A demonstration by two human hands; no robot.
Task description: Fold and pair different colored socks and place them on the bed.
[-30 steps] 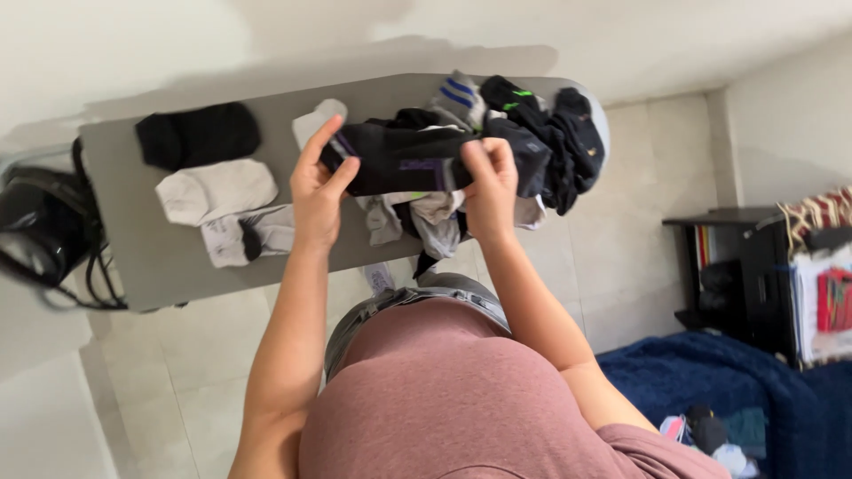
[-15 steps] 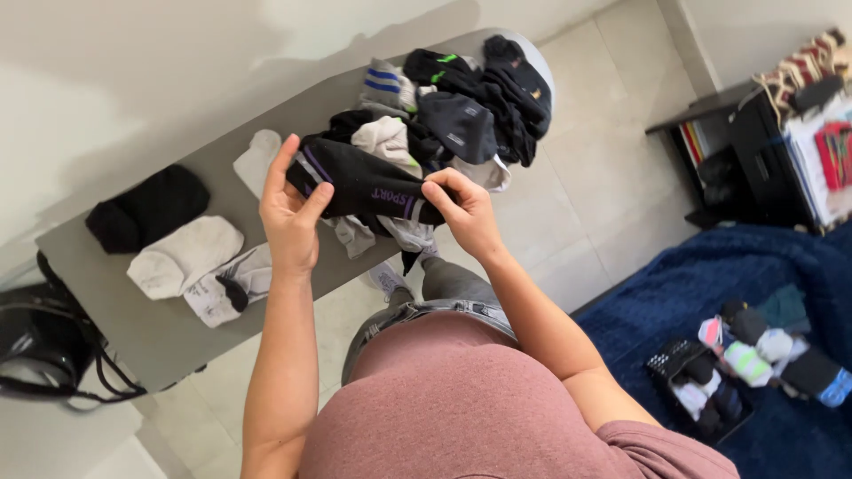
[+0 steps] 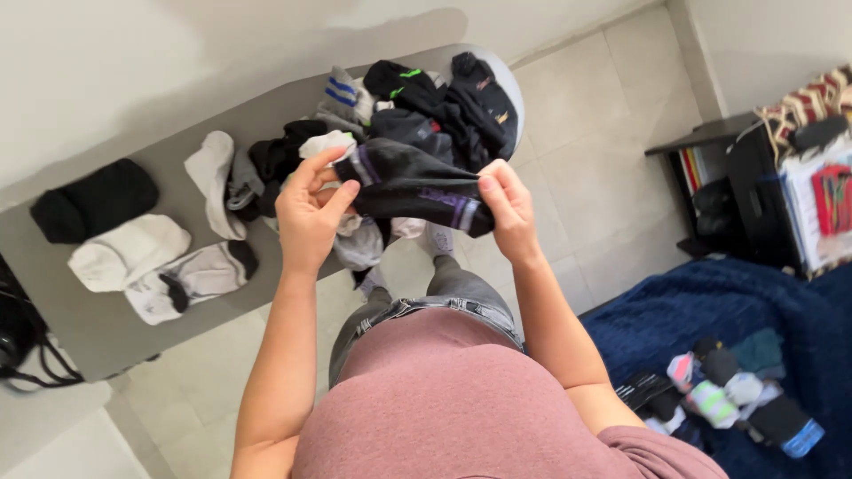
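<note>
A black sock (image 3: 410, 184) is held stretched between the two hands, each pinched shut on one end: the left hand (image 3: 309, 215) on the nearer-left end, the right hand (image 3: 506, 206) on the cuff end. Its long axis runs across from hand to hand, tilted slightly down toward the right. Purple stripes and lettering are seen on it. Beyond the hands, a heap of dark socks (image 3: 426, 111) is spread on the grey table (image 3: 106, 328); left of the left hand, folded pairs (image 3: 133, 253) are laid.
</note>
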